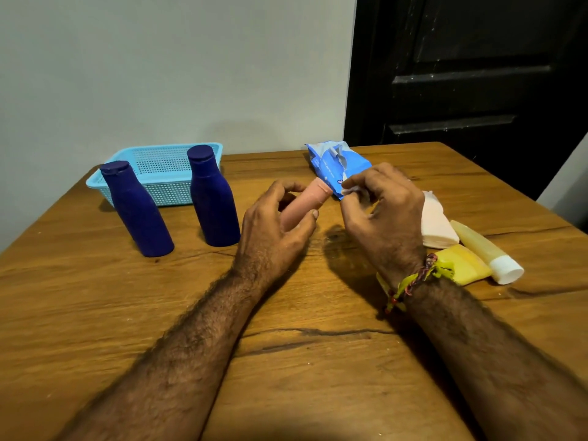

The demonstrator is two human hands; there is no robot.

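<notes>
My left hand [273, 224] grips a small pink bottle [305, 202] above the middle of the wooden table [95, 313], its cap end pointing away from me. My right hand [385, 214] is just to the right of it and pinches a small piece of white wipe [351, 190] between thumb and fingers, close to the bottle's cap end. A blue wipes packet [334, 162] lies open behind both hands.
Two dark blue bottles [136, 208] [213, 195] stand at the left, in front of a light blue mesh basket [159, 168]. Right of my right hand lie folded white wipes [437, 222], a yellow block [464, 264] and a yellowish tube with a white cap [486, 251]. A dark door [477, 74] stands behind the table.
</notes>
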